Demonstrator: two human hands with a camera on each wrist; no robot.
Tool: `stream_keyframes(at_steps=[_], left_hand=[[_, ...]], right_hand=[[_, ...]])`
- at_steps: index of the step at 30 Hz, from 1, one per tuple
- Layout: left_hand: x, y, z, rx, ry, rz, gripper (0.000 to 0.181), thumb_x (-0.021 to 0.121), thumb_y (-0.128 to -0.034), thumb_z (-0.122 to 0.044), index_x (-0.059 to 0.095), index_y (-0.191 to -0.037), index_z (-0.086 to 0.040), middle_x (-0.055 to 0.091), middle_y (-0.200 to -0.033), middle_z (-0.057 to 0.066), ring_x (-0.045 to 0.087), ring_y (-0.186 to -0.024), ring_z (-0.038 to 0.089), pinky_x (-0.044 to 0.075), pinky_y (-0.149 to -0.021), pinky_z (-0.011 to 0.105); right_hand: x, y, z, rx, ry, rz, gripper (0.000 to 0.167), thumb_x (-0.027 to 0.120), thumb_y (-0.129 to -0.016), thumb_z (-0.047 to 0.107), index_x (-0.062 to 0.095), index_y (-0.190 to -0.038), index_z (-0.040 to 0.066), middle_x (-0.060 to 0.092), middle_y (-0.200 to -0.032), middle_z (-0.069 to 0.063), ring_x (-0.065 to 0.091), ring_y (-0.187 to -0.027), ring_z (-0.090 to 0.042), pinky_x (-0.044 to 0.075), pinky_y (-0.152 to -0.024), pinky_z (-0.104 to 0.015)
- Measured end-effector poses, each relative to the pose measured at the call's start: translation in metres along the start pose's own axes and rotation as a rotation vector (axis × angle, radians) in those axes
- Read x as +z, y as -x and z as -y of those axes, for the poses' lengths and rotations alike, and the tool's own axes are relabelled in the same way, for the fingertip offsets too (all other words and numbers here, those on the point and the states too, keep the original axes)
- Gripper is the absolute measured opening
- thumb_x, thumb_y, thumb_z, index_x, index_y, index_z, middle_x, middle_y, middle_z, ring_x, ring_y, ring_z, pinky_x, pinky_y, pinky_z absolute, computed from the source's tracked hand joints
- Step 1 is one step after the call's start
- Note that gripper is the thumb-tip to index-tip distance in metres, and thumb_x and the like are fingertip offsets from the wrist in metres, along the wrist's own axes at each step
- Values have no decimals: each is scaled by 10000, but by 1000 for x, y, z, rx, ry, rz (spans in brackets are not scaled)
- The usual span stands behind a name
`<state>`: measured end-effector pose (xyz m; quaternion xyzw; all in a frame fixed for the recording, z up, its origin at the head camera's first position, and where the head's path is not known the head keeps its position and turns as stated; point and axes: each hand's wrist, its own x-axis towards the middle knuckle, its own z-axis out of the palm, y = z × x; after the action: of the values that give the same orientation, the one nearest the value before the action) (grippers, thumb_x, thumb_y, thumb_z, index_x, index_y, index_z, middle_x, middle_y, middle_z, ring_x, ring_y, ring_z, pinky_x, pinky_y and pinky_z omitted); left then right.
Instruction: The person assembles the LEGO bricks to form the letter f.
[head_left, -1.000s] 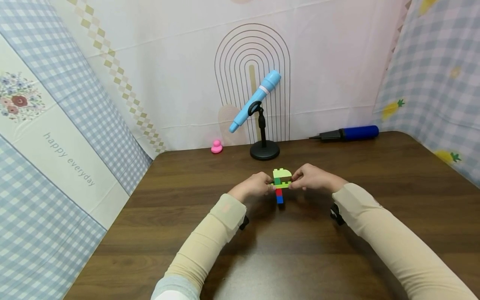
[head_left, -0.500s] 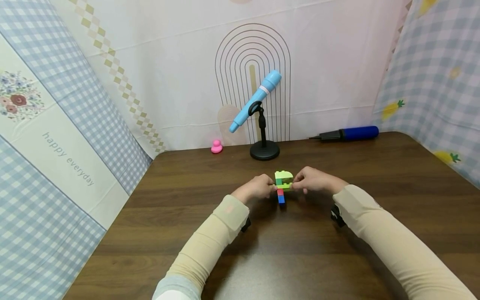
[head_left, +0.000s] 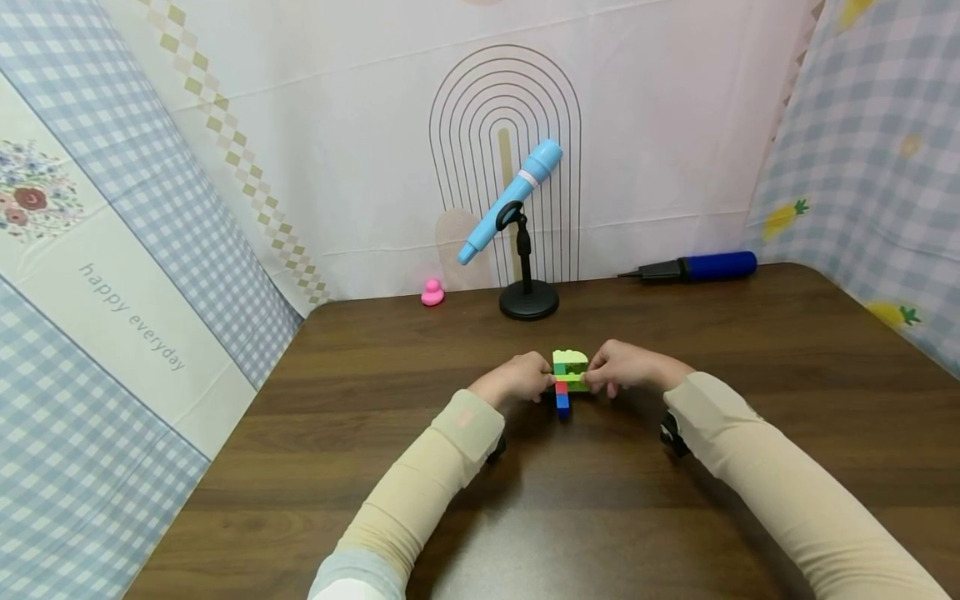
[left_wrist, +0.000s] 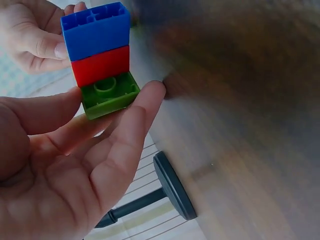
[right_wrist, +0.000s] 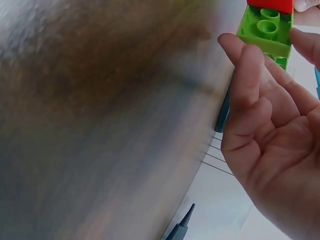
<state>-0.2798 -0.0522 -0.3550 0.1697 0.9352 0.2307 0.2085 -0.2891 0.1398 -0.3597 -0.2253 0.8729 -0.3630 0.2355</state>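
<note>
Both hands hold a small structure of stacked toy building bricks above the table. A blue brick [left_wrist: 97, 32] and a red brick [left_wrist: 102, 65] hang below a long lime-green brick [right_wrist: 267, 31], whose hollow underside shows in both wrist views. In the head view a darker green brick [head_left: 559, 368] and a curved yellow-green brick [head_left: 570, 357] sit higher up. My left hand [head_left: 522, 377] grips the long brick's left end between thumb and fingers. At its right end, my right hand [head_left: 621, 367] pinches it between thumb and fingers.
A light blue toy microphone [head_left: 510, 200] leans in a black stand [head_left: 528, 301] behind the hands. Near the table's back edge lie a pink rubber duck [head_left: 432, 292] and a blue and black hand pump [head_left: 693, 267]. Patterned cloth [head_left: 360, 150] hangs behind the brown table [head_left: 360, 400].
Both hands and the brick structure have shifted slightly toward the person and a little to the right in the head view. The structure has tilted, and the long brick's underside has come into sight.
</note>
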Motion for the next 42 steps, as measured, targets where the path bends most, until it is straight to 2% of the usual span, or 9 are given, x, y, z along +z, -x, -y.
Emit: stream_keyframes(at_steps=[4, 7, 11, 14, 16, 19, 23, 30, 42], left_hand=[[0, -1, -2, -9, -32, 1, 221, 469, -907, -172, 612, -999, -31, 559, -678, 60, 570, -623, 156, 418, -540, 239], [0, -1, -3, -6, -57, -9, 202, 472, -904, -145, 611, -837, -15, 567, -640, 56, 577, -603, 151, 413, -499, 221], [1, -1, -3, 15, -96, -30, 337, 468, -891, -101, 440, -557, -60, 580, -592, 46, 573, -568, 138, 395, -471, 205], [1, 0, -3, 28, -108, -37, 366, 465, -884, -88, 386, -527, -91, 583, -583, 41, 571, -559, 134, 388, -471, 201], [1, 0, -3, 28, -106, -37, 309, 465, -883, -90, 460, -575, -66, 599, -612, 47, 573, -563, 127, 392, -475, 195], [1, 0, -1, 13, -75, -39, 181, 472, -882, -92, 631, -837, -18, 636, -772, 56, 573, -568, 114, 413, -488, 190], [0, 1, 3, -17, -10, -30, 279, 470, -887, -92, 573, -1143, -52, 594, -1035, 58, 574, -574, 127, 449, -521, 209], [-6, 4, 9, -15, 51, -15, 311, 450, -889, -90, 532, -1182, -27, 548, -1137, 94, 587, -612, 161, 457, -546, 219], [-23, 13, 26, 1, 64, -54, 309, 450, -893, -102, 529, -1173, 1, 598, -981, 117, 593, -713, 227, 450, -594, 246]], right_hand=[[1, -1, -1, 11, 17, 2, 230, 524, -850, 145, 649, -876, -46, 638, -761, -101, 533, -517, -117, 358, -454, -226], [2, 0, -2, 13, 25, -7, 230, 518, -855, 144, 650, -878, -43, 641, -764, -104, 538, -514, -122, 361, -451, -228], [2, 0, -2, 13, 21, -17, 219, 517, -855, 129, 647, -902, -41, 645, -766, -113, 551, -500, -137, 361, -442, -224], [3, 0, -1, 14, 19, -21, 218, 520, -850, 120, 642, -923, -45, 647, -769, -117, 560, -497, -145, 365, -441, -221], [3, 0, -1, 16, 25, -26, 222, 520, -847, 122, 641, -931, -44, 647, -775, -118, 560, -500, -149, 371, -447, -227], [2, 1, -1, 24, 34, -36, 225, 522, -844, 132, 644, -937, -33, 647, -788, -115, 562, -509, -156, 386, -465, -239], [1, 2, -3, 20, 47, -33, 232, 521, -847, 133, 640, -949, -39, 647, -804, -120, 571, -519, -173, 395, -481, -251], [-4, 6, -9, 22, 47, -33, 246, 518, -861, 134, 621, -979, -56, 646, -819, -125, 576, -524, -187, 398, -492, -264], [-17, 18, -10, 10, 5, -59, 320, 519, -862, 135, 539, -1088, -91, 617, -927, -150, 518, -525, -157, 375, -454, -244]])
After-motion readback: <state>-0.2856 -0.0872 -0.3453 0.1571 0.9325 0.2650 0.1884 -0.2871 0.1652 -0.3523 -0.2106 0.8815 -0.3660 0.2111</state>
